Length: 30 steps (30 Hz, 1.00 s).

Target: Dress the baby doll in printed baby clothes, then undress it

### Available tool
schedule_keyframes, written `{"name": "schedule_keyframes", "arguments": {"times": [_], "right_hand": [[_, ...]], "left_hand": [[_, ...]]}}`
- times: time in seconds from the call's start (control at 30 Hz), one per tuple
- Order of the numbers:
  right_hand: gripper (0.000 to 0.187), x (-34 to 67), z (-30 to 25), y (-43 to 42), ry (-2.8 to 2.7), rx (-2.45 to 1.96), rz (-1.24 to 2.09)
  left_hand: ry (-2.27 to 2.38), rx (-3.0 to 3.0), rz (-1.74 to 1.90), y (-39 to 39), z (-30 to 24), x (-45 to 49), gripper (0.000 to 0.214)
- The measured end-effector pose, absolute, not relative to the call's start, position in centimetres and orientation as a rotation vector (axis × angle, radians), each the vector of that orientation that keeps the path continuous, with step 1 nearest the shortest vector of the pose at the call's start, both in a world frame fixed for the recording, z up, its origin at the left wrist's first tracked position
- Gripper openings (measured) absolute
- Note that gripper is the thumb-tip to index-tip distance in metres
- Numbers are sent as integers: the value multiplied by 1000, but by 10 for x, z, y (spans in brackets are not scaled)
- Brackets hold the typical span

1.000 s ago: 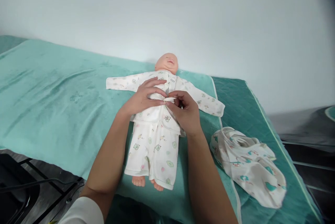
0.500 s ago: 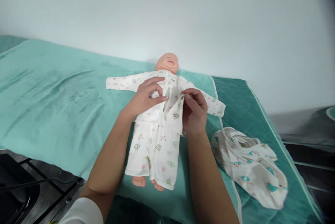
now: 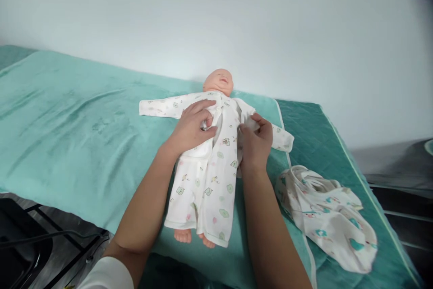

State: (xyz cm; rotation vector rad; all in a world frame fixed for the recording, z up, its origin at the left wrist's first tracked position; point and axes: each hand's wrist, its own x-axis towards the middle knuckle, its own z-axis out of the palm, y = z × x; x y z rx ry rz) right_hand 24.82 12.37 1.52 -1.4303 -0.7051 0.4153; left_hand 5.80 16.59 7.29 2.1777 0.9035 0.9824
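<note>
A baby doll [image 3: 218,80] lies on its back, dressed in a white printed shirt [image 3: 162,106] and white printed trousers [image 3: 216,190]. The shirt gapes down the front, and the printed cloth beneath shows there. My left hand [image 3: 194,129] rests on one side of the shirt over the doll's chest, thumb and fingers apart. On the other side, my right hand [image 3: 256,140] pinches the shirt's front edge and holds it out to the right. Its fingertips partly hide the cloth. The doll's bare feet stick out of the trouser legs.
A bundled white printed cloth [image 3: 329,221] lies to the right on the dark green quilted cover [image 3: 304,120]. A light green blanket [image 3: 84,131] spreads under the doll. The wall [image 3: 216,18] stands close behind its head. A black chair [image 3: 20,244] is at lower left.
My right hand has drawn the shirt's right front edge outward, uncovering more of the printed cloth beneath. My left hand has stayed on the chest.
</note>
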Motion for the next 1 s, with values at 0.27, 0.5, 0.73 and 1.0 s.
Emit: {"name": "schedule_keyframes", "arguments": {"times": [0.27, 0.5, 0.73, 1.0], "right_hand": [[48, 249, 10, 121, -1010, -1412, 414], [51, 245, 18, 116, -1065, -1403, 470], [60, 253, 18, 115, -1181, -1443, 447], [51, 302, 10, 114, -1048, -1638, 11]], "left_hand": [[1043, 1739, 1221, 175, 64, 53, 14], [1133, 1975, 1074, 175, 65, 57, 17], [1472, 1879, 1138, 189, 58, 41, 15], [2110, 1819, 1008, 206, 48, -1, 28]]}}
